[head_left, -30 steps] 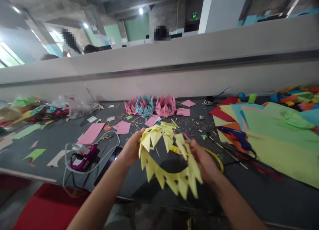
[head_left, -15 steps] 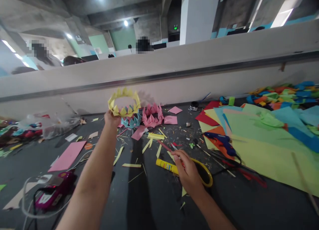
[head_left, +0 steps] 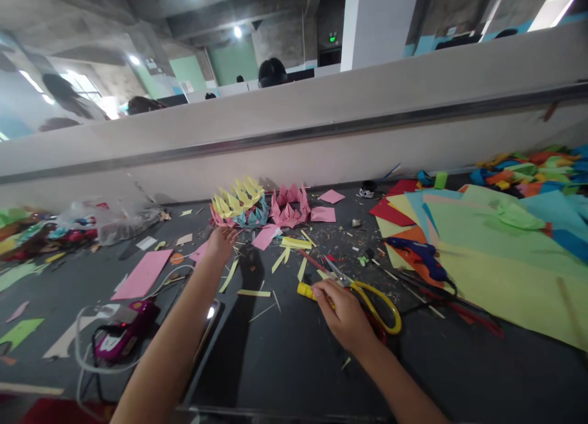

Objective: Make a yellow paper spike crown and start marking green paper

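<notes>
A yellow folded-paper crown (head_left: 239,197) rests tilted on top of other paper crowns by the wall. Beneath it are a blue paper crown (head_left: 252,214) and some pink paper. A pink paper crown (head_left: 290,208) stands just to the right. My left hand (head_left: 223,241) is stretched out below the yellow crown, fingers apart and holding nothing. Over on the right, my right hand (head_left: 343,314) has its fingers closed over a yellow glue stick (head_left: 305,290), whose far part it hides. Yellow-handled scissors (head_left: 379,304) lie beside that hand, partly covered by it.
Yellow paper strips (head_left: 254,293) and pink sheets (head_left: 143,274) litter the dark table. A blue glue gun (head_left: 416,255) lies on coloured paper (head_left: 500,277) at right. At left are a purple power strip (head_left: 126,332) with cables and a plastic bag (head_left: 124,222). People sit beyond the low wall.
My left hand has set the yellow crown down on the other crowns and let go, drawing slightly back. My right hand has closed over the glue stick, showing more of the scissors.
</notes>
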The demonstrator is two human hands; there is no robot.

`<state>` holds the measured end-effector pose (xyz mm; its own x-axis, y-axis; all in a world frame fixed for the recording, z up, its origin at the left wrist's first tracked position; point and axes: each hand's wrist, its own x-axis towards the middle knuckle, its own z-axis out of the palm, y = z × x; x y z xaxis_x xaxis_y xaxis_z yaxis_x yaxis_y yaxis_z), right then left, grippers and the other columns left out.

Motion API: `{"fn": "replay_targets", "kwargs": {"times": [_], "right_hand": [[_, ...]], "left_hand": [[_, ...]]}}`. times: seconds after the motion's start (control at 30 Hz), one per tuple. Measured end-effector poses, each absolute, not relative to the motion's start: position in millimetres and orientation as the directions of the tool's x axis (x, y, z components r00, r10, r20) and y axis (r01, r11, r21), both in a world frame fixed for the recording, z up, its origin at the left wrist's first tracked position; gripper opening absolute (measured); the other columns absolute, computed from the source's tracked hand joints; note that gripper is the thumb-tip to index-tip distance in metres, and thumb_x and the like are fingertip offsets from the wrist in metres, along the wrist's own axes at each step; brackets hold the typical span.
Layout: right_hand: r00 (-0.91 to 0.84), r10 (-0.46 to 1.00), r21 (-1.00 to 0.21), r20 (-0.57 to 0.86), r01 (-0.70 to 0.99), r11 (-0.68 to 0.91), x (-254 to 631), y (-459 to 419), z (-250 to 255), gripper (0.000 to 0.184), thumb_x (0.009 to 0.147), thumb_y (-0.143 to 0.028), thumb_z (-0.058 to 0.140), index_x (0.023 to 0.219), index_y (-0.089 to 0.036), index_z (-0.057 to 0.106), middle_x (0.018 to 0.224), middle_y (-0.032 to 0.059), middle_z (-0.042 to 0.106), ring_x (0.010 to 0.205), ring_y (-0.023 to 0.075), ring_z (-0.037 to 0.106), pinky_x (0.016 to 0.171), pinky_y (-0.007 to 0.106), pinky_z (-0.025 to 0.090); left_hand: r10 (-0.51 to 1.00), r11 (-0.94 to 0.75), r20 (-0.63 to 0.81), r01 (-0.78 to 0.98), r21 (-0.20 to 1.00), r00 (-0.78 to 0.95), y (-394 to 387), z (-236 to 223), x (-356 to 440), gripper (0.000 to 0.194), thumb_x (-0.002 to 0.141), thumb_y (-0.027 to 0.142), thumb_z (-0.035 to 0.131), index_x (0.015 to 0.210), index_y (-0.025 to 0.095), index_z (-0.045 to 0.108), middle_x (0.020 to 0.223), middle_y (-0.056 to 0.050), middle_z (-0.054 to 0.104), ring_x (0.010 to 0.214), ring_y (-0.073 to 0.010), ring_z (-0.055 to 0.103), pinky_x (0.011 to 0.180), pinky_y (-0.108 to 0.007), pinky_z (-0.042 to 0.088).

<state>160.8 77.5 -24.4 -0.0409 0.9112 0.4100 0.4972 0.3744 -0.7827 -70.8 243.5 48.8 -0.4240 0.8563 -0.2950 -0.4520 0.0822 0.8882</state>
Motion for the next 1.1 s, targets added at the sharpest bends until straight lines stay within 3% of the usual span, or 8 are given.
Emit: {"fn": "replay_targets", "kwargs": {"times": [0.17, 0.33, 0.47, 0.53, 0.6, 0.67, 0.77, 1.1], "right_hand": [[-0.004, 0.914, -0.763, 0.405, 0.550, 0.340, 164, 78, -23, 0.032, 0.087, -0.034, 0.044, 0.060, -0.019, 0.051, 0.049, -0.0040, 0.046, 0.046, 0.0098, 0.044, 0.047, 0.022, 0.032], [0.009, 0.908, -0.711, 0.420, 0.625, 0.322, 173, 71, -10, 0.049, 0.088, -0.038, 0.039, 0.043, -0.020, 0.033, 0.040, -0.0053, 0.029, 0.039, 0.0077, 0.032, 0.044, 0.023, 0.023], [0.060, 0.856, -0.645, 0.513, 0.686, 0.338, 193, 53, 4, 0.047, 0.090, -0.035, 0.034, 0.045, -0.020, 0.033, 0.041, -0.0040, 0.034, 0.040, 0.0079, 0.034, 0.046, 0.024, 0.025], [0.090, 0.816, -0.571, 0.571, 0.758, 0.315, 214, 45, 8, 0.046, 0.089, -0.035, 0.034, 0.045, -0.021, 0.034, 0.042, -0.0033, 0.037, 0.040, 0.0081, 0.034, 0.047, 0.024, 0.026], [0.201, 0.778, -0.489, 0.595, 0.859, 0.153, 244, 40, 9, 0.046, 0.087, -0.041, 0.037, 0.045, -0.021, 0.035, 0.042, -0.0023, 0.039, 0.042, 0.0094, 0.035, 0.049, 0.024, 0.027], [0.383, 0.778, -0.470, 0.498, 0.873, -0.129, 279, 39, 9, 0.040, 0.087, -0.043, 0.036, 0.056, -0.020, 0.047, 0.053, 0.0010, 0.052, 0.051, 0.0121, 0.045, 0.054, 0.024, 0.031], [0.567, 0.810, -0.370, 0.150, 0.792, -0.485, 325, 44, 6, 0.031, 0.083, -0.047, 0.042, 0.086, -0.020, 0.057, 0.077, 0.0039, 0.064, 0.068, 0.0171, 0.057, 0.057, 0.025, 0.034], [0.565, 0.816, -0.205, -0.120, 0.790, -0.577, 349, 76, -11, 0.047, 0.081, -0.052, 0.040, 0.102, -0.017, 0.062, 0.097, 0.0150, 0.067, 0.090, 0.0289, 0.062, 0.066, 0.032, 0.041]], "left_hand": [[0.927, -0.021, -0.125, -0.380, 0.925, -0.355, 141, 36, -40, 0.009, 0.072, 0.012, 0.054, 0.072, 0.017, 0.061, 0.087, 0.000, 0.062, 0.075, -0.0115, 0.058, 0.059, -0.020, 0.046], [0.961, -0.246, 0.261, 0.151, 0.958, -0.090, 47, -8, -9, 0.009, 0.078, 0.021, 0.053, 0.074, 0.021, 0.061, 0.074, 0.000, 0.063, 0.067, -0.0135, 0.057, 0.061, -0.022, 0.047], [0.797, -0.580, 0.418, 0.358, 0.732, 0.436, 9, -36, 14, 0.019, 0.079, 0.010, 0.044, 0.083, 0.023, 0.057, 0.070, 0.000, 0.064, 0.063, -0.0134, 0.060, 0.058, -0.022, 0.047], [0.597, -0.764, 0.446, 0.301, 0.571, 0.667, -1, -40, 19, 0.026, 0.075, 0.006, 0.043, 0.090, 0.022, 0.055, 0.077, -0.001, 0.067, 0.067, -0.0149, 0.062, 0.061, -0.025, 0.047], [0.473, -0.837, 0.451, 0.226, 0.498, 0.757, -8, -38, 19, 0.030, 0.072, 0.004, 0.042, 0.094, 0.022, 0.052, 0.079, -0.002, 0.068, 0.068, -0.0152, 0.063, 0.063, -0.025, 0.047], [0.469, -0.838, 0.459, 0.216, 0.501, 0.755, -12, -33, 16, 0.031, 0.072, 0.004, 0.041, 0.096, 0.021, 0.051, 0.080, -0.002, 0.068, 0.070, -0.0145, 0.063, 0.064, -0.024, 0.048], [0.542, -0.797, 0.448, 0.267, 0.542, 0.711, -12, -28, 9, 0.028, 0.077, 0.005, 0.040, 0.096, 0.022, 0.051, 0.079, -0.002, 0.067, 0.070, -0.0134, 0.063, 0.063, -0.023, 0.047], [0.562, -0.748, 0.304, 0.315, 0.584, 0.769, -19, -43, 15, 0.025, 0.075, 0.007, 0.042, 0.091, 0.021, 0.056, 0.081, -0.002, 0.068, 0.073, -0.0165, 0.063, 0.067, -0.026, 0.046]]}}
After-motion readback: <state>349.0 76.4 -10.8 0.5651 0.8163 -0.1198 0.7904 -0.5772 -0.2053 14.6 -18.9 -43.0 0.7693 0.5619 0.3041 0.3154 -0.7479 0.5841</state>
